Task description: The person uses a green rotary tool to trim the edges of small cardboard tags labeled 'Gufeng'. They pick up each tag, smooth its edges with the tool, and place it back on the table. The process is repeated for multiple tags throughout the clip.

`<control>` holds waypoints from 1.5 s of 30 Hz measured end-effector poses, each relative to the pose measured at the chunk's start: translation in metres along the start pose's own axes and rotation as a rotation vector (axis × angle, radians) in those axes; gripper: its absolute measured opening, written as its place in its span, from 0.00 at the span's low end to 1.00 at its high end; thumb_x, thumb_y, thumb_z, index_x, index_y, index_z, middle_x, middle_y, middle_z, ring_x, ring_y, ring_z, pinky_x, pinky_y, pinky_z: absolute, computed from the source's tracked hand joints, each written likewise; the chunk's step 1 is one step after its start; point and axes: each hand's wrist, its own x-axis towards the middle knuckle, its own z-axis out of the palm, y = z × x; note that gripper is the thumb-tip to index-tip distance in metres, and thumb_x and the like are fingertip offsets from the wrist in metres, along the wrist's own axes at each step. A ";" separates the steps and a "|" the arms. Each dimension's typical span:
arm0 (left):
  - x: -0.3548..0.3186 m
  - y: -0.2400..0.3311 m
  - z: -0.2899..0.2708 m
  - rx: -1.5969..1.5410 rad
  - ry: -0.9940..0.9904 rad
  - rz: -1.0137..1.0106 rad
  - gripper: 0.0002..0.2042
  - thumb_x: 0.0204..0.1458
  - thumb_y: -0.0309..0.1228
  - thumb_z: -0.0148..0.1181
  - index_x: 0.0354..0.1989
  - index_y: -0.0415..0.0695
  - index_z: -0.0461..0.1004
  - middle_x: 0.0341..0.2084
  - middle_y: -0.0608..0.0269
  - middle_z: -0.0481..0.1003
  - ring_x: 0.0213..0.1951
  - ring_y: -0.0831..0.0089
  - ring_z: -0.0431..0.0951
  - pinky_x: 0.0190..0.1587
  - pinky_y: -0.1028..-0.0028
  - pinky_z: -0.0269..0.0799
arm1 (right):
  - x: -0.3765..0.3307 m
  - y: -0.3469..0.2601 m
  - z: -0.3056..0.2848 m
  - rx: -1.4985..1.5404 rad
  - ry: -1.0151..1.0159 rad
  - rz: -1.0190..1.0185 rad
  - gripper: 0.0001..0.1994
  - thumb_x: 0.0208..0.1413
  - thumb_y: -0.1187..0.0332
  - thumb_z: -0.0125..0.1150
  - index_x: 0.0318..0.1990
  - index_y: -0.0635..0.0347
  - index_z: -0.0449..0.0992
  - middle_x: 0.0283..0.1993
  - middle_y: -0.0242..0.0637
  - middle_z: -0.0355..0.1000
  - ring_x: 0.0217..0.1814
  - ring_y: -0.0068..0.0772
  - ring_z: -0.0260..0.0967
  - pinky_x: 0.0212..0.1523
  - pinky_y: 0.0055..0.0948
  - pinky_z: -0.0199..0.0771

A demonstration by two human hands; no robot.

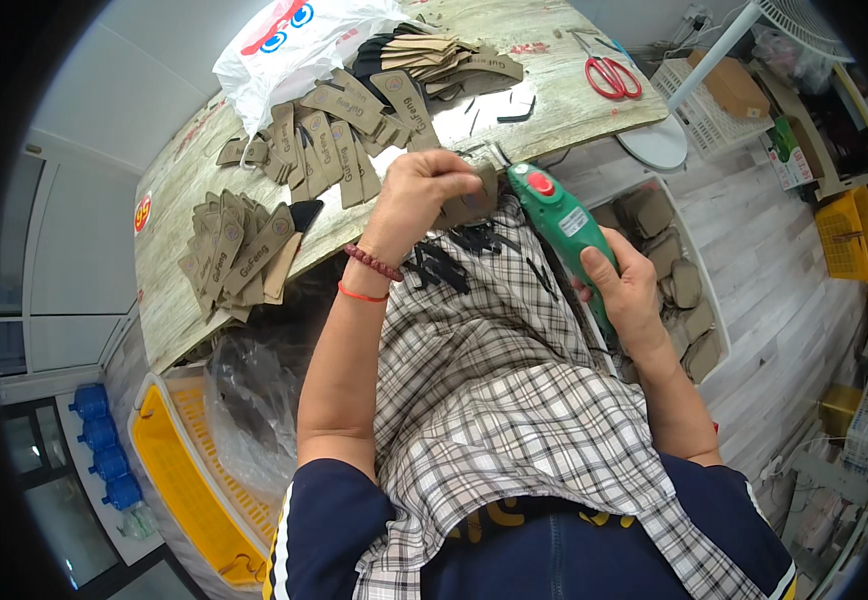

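Observation:
My left hand pinches a brown fabric piece at the table's front edge, above my lap. Wrapped in my right hand is a green electric hand cutter with a red button. Its metal tip points away from me, close beside the fabric piece; whether they touch I cannot tell. Thin black offcuts lie on the checked apron below my left hand. On the table, just beyond that hand, several printed brown strips are spread in an overlapping heap.
Another pile of brown strips sits at the table's left. Red-handled scissors and a white plastic bag lie on the table. A white bin of brown pieces stands right of my lap, a yellow basket at lower left.

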 end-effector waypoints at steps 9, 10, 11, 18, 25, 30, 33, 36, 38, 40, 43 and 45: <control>-0.001 -0.045 0.003 -1.283 0.518 -0.094 0.04 0.55 0.24 0.54 0.36 0.37 0.70 0.32 0.56 0.76 0.35 0.63 0.77 0.42 0.63 0.76 | -0.010 0.014 0.005 -0.008 0.007 0.070 0.21 0.60 0.55 0.58 0.49 0.67 0.72 0.30 0.30 0.71 0.27 0.16 0.66 0.24 0.19 0.67; -0.008 -0.050 0.013 -1.368 0.461 -0.282 0.05 0.54 0.26 0.55 0.36 0.38 0.71 0.32 0.57 0.76 0.34 0.63 0.77 0.40 0.62 0.76 | -0.010 0.015 0.006 0.000 0.010 0.076 0.21 0.60 0.56 0.57 0.49 0.67 0.72 0.30 0.30 0.71 0.27 0.16 0.66 0.25 0.19 0.67; -0.012 -0.056 0.021 -1.389 0.354 -0.370 0.05 0.53 0.25 0.56 0.37 0.38 0.70 0.32 0.56 0.74 0.36 0.62 0.75 0.40 0.63 0.74 | -0.011 0.016 0.007 0.007 0.014 0.084 0.20 0.60 0.56 0.57 0.49 0.66 0.72 0.31 0.30 0.71 0.27 0.17 0.66 0.25 0.19 0.67; -0.023 -0.041 0.048 -1.624 0.141 -0.403 0.08 0.52 0.20 0.57 0.39 0.38 0.67 0.31 0.57 0.72 0.34 0.66 0.75 0.38 0.64 0.70 | -0.019 0.012 0.007 0.080 0.123 0.098 0.20 0.61 0.57 0.56 0.51 0.66 0.71 0.33 0.31 0.70 0.29 0.17 0.66 0.26 0.19 0.68; -0.025 -0.041 0.053 -1.537 0.129 -0.312 0.06 0.53 0.23 0.59 0.38 0.41 0.72 0.33 0.60 0.76 0.38 0.65 0.74 0.45 0.62 0.70 | -0.027 0.019 0.006 -0.011 0.073 0.103 0.23 0.60 0.54 0.58 0.51 0.67 0.71 0.33 0.32 0.71 0.29 0.18 0.67 0.27 0.19 0.68; -0.024 -0.043 0.055 -1.457 0.121 -0.226 0.06 0.51 0.23 0.61 0.36 0.43 0.73 0.28 0.65 0.77 0.33 0.70 0.76 0.42 0.65 0.72 | -0.032 0.020 0.012 -0.050 0.064 0.080 0.23 0.59 0.55 0.58 0.52 0.67 0.71 0.30 0.31 0.71 0.26 0.17 0.66 0.26 0.19 0.68; -0.029 -0.030 0.055 -1.378 0.160 -0.164 0.06 0.51 0.22 0.61 0.36 0.43 0.73 0.30 0.64 0.77 0.34 0.69 0.78 0.41 0.68 0.72 | -0.033 0.021 0.012 -0.067 0.055 0.070 0.23 0.59 0.55 0.58 0.51 0.67 0.71 0.27 0.31 0.70 0.25 0.17 0.65 0.26 0.19 0.67; -0.028 -0.036 0.052 -1.268 0.156 -0.039 0.05 0.51 0.22 0.61 0.35 0.43 0.74 0.31 0.61 0.79 0.37 0.68 0.79 0.45 0.67 0.72 | -0.034 0.018 0.015 -0.071 0.050 0.055 0.22 0.59 0.56 0.58 0.51 0.67 0.71 0.25 0.30 0.70 0.23 0.17 0.64 0.25 0.20 0.66; -0.028 -0.036 0.052 -1.236 0.193 -0.020 0.05 0.51 0.22 0.61 0.36 0.43 0.74 0.31 0.62 0.79 0.37 0.69 0.79 0.45 0.68 0.72 | -0.033 0.016 0.015 -0.075 0.043 0.050 0.22 0.60 0.56 0.58 0.51 0.67 0.71 0.25 0.30 0.69 0.23 0.17 0.63 0.25 0.20 0.66; -0.027 -0.036 0.053 -1.218 0.219 -0.014 0.06 0.51 0.22 0.61 0.36 0.43 0.74 0.32 0.62 0.79 0.37 0.69 0.79 0.44 0.68 0.72 | -0.032 0.015 0.017 -0.065 0.038 0.044 0.21 0.60 0.57 0.58 0.50 0.68 0.71 0.24 0.30 0.69 0.23 0.17 0.63 0.25 0.20 0.65; -0.026 -0.037 0.055 -1.200 0.238 -0.008 0.06 0.51 0.22 0.61 0.37 0.42 0.73 0.32 0.62 0.79 0.37 0.70 0.79 0.43 0.69 0.72 | -0.031 0.013 0.017 -0.069 0.028 0.035 0.22 0.60 0.56 0.58 0.50 0.68 0.71 0.24 0.30 0.69 0.23 0.17 0.63 0.24 0.20 0.65; -0.026 -0.037 0.057 -1.174 0.246 0.006 0.07 0.51 0.22 0.61 0.38 0.42 0.73 0.32 0.62 0.79 0.37 0.69 0.79 0.43 0.70 0.72 | -0.030 0.011 0.017 -0.074 0.022 0.040 0.22 0.60 0.56 0.58 0.50 0.68 0.71 0.24 0.30 0.69 0.23 0.17 0.63 0.24 0.20 0.65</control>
